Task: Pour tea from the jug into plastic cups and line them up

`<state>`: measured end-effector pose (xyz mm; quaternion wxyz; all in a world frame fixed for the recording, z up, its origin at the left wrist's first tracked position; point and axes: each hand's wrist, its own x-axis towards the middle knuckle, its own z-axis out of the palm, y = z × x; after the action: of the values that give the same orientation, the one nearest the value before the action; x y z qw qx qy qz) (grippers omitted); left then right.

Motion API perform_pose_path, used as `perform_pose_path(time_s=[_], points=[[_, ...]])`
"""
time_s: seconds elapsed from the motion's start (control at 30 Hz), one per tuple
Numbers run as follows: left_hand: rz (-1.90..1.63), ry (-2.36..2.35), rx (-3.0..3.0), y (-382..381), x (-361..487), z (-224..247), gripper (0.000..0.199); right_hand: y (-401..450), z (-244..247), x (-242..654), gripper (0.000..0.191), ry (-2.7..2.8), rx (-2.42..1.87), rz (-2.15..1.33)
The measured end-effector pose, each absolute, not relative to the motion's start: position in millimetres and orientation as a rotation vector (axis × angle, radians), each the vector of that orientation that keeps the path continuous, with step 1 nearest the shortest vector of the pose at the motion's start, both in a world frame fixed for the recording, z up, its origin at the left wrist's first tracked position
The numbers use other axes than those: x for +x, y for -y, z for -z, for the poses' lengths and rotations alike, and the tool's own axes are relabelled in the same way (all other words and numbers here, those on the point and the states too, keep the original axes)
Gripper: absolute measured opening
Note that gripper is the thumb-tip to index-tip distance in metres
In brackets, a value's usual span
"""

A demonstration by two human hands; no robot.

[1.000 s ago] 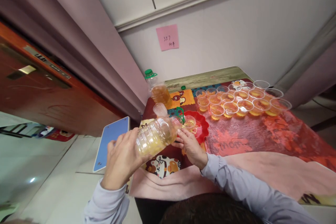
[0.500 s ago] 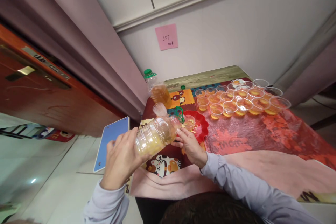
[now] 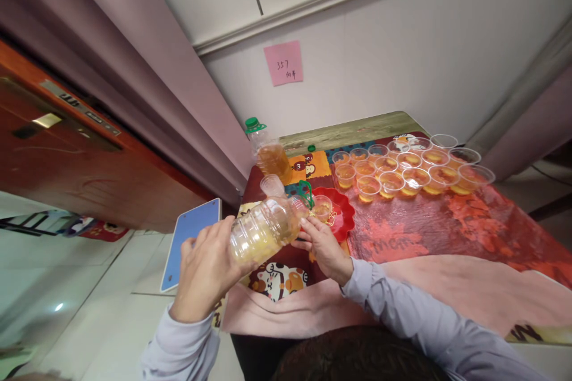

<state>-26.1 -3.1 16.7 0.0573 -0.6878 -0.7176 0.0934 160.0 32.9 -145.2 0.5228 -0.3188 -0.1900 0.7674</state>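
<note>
A clear plastic bottle (image 3: 261, 231) with pale yellow liquid lies tilted, its neck toward a clear cup (image 3: 322, 207) on a red scalloped plate (image 3: 347, 214). My left hand (image 3: 208, 265) is wrapped round the bottle's lower part. At its neck, my right hand (image 3: 324, 245) grips with the fingertips. A green ring hangs at the bottle mouth. Just behind the bottle stands another clear cup (image 3: 271, 186). Several clear cups (image 3: 392, 183) holding amber liquid stand in rows at the right of the table.
A second bottle (image 3: 272, 158) with a green cap and amber liquid stands at the table's back left. Near it lies a small green cap (image 3: 311, 148). A blue board (image 3: 190, 238) is left of the table. Pink cloth (image 3: 424, 286) covers the front edge.
</note>
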Motion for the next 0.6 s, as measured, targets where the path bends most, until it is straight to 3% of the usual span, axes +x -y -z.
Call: perform_pose_path(time_s=[0.6], points=[[-0.25, 2.171, -2.094, 3.4, -25.6, -16.8, 0.075, -32.6, 145.6, 160.7, 0.041, 0.452, -0.758, -1.84]])
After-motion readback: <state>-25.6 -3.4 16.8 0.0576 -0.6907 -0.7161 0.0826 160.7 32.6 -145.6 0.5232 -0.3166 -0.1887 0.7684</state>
